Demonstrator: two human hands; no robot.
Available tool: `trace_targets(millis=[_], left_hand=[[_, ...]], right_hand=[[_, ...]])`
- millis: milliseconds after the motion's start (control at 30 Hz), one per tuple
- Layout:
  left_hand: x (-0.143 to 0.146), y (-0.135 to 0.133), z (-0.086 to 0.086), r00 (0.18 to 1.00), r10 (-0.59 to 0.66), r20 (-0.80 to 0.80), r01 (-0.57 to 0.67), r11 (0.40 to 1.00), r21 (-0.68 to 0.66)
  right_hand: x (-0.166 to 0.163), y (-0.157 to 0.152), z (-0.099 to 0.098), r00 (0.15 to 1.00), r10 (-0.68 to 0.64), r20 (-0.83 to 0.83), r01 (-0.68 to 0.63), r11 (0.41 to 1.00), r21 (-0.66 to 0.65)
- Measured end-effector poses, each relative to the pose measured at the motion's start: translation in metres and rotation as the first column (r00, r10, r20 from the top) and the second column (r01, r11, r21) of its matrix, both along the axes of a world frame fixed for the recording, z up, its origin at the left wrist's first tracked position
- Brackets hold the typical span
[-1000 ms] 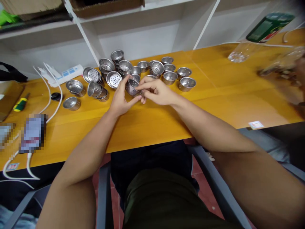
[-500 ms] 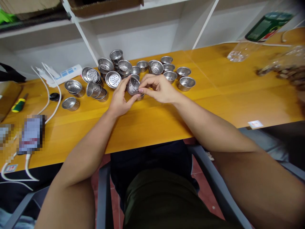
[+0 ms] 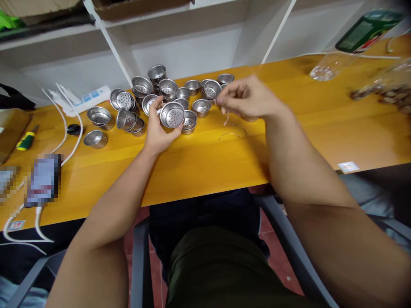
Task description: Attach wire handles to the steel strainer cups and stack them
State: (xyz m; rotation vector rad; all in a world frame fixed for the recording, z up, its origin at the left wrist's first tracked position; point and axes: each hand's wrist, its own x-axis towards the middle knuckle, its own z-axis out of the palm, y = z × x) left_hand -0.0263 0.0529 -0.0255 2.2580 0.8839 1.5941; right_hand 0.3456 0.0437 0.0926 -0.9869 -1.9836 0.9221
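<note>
My left hand point(image 3: 158, 130) grips a small perforated steel strainer cup point(image 3: 172, 114), tilted so its holed bottom faces me, just above the orange table point(image 3: 199, 158). My right hand point(image 3: 248, 99) hovers to the right of it with the fingertips pinched on a thin wire piece point(image 3: 226, 116) that hangs down, blurred by motion. A thin wire loop point(image 3: 231, 134) lies on the table below that hand. Several more steel cups point(image 3: 150, 92) are clustered behind both hands, some stacked.
A white power strip point(image 3: 84, 99) with cables lies at the back left, beside a black cap point(image 3: 75, 129) and a yellow-green screwdriver point(image 3: 26, 140). A pixelated phone point(image 3: 43, 179) sits at the left front. A clear plastic bottle point(image 3: 349, 47) lies at the far right.
My right hand has left the cup and swung right and up, with a wire piece in its fingertips. My left hand has turned the cup's inside toward me.
</note>
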Motion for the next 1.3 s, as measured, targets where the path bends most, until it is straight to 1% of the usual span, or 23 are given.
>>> trace_targets(millis=[33,67,100,133,167,200,233,267,300,333,367,400,433,500,567,667,767,867,933,1067,1167,1233,1300], left_hand=[[-0.001,0.003,-0.003,1.000,0.002,0.011,-0.002,1.000,-0.015],[-0.001,0.006,-0.007,1.000,0.001,0.016,-0.001,0.999,-0.038],[0.000,0.008,-0.010,1.000,-0.001,0.018,0.002,0.998,-0.064],[0.002,0.010,-0.013,1.000,-0.004,0.018,0.005,0.996,-0.088],[0.005,0.012,-0.016,1.000,-0.006,0.018,0.008,0.994,-0.105],[0.008,0.013,-0.017,1.000,-0.008,0.017,0.010,0.993,-0.116],[0.011,0.013,-0.018,1.000,-0.011,0.016,0.013,0.993,-0.119],[0.014,0.013,-0.018,1.000,-0.014,0.013,0.016,0.992,-0.121],[0.017,0.013,-0.017,1.000,-0.019,0.007,0.020,0.992,-0.124],[0.018,0.012,-0.015,1.000,-0.024,-0.002,0.024,0.991,-0.132],[0.019,0.011,-0.013,0.999,-0.029,-0.015,0.027,0.989,-0.144],[0.020,0.010,-0.011,0.999,-0.032,-0.031,0.027,0.987,-0.159],[0.020,0.008,-0.008,0.998,-0.034,-0.046,0.025,0.984,-0.175],[0.020,0.005,-0.005,0.997,-0.034,-0.064,0.020,0.980,-0.200],[0.020,0.003,-0.004,0.997,-0.043,-0.062,0.028,0.975,-0.223],[0.021,0.000,-0.005,0.997,-0.065,-0.040,0.052,0.961,-0.273],[0.024,-0.001,-0.006,0.998,-0.066,0.009,0.065,0.944,-0.325],[0.025,-0.001,-0.007,0.996,-0.069,0.047,0.081,0.936,-0.341],[0.025,0.000,-0.009,0.996,-0.081,0.046,0.092,0.937,-0.336],[0.024,0.003,-0.014,0.996,-0.084,0.018,0.086,0.940,-0.331],[0.023,0.004,-0.016,0.996,-0.084,0.029,0.089,0.930,-0.357],[0.022,0.003,-0.014,0.996,-0.087,0.022,0.089,0.928,-0.361],[0.019,0.000,-0.010,0.998,-0.055,-0.030,0.042,0.946,-0.321]], right_hand=[[0.011,0.004,0.001,0.978,0.053,0.201,-0.047,0.998,-0.038],[0.020,0.008,0.001,0.914,0.110,0.390,-0.083,0.993,-0.085],[0.025,0.012,0.000,0.834,0.154,0.531,-0.103,0.987,-0.124],[0.028,0.015,-0.002,0.760,0.171,0.626,-0.105,0.984,-0.141],[0.027,0.018,-0.006,0.719,0.152,0.678,-0.089,0.988,-0.127],[0.023,0.019,-0.009,0.719,0.096,0.688,-0.061,0.995,-0.076],[0.017,0.020,-0.013,0.750,0.020,0.662,-0.028,1.000,0.002],[0.010,0.019,-0.017,0.801,-0.059,0.596,0.007,0.996,0.089],[0.000,0.018,-0.022,0.860,-0.116,0.497,0.034,0.985,0.172],[-0.010,0.016,-0.027,0.915,-0.133,0.382,0.043,0.971,0.235],[-0.020,0.014,-0.033,0.957,-0.108,0.268,0.030,0.960,0.278],[-0.030,0.012,-0.039,0.982,-0.051,0.180,-0.005,0.954,0.301],[-0.038,0.011,-0.045,0.992,0.008,0.123,-0.046,0.949,0.313],[-0.052,0.010,-0.056,0.995,0.080,0.061,-0.095,0.945,0.314],[-0.058,0.011,-0.064,0.995,0.092,0.032,-0.097,0.949,0.299],[-0.059,0.015,-0.071,0.997,0.082,-0.007,-0.077,0.958,0.277],[-0.058,0.018,-0.074,0.993,0.104,-0.060,-0.086,0.965,0.250],[-0.059,0.019,-0.074,0.988,0.121,-0.096,-0.095,0.967,0.235],[-0.059,0.019,-0.072,0.989,0.118,-0.086,-0.093,0.963,0.253],[-0.061,0.019,-0.067,0.991,0.129,-0.023,-0.113,0.934,0.338],[-0.063,0.018,-0.069,0.991,0.136,-0.008,-0.124,0.923,0.365],[-0.065,0.017,-0.072,0.994,0.110,-0.014,-0.098,0.925,0.367],[-0.065,0.018,-0.075,0.999,0.036,-0.025,-0.025,0.931,0.364]])
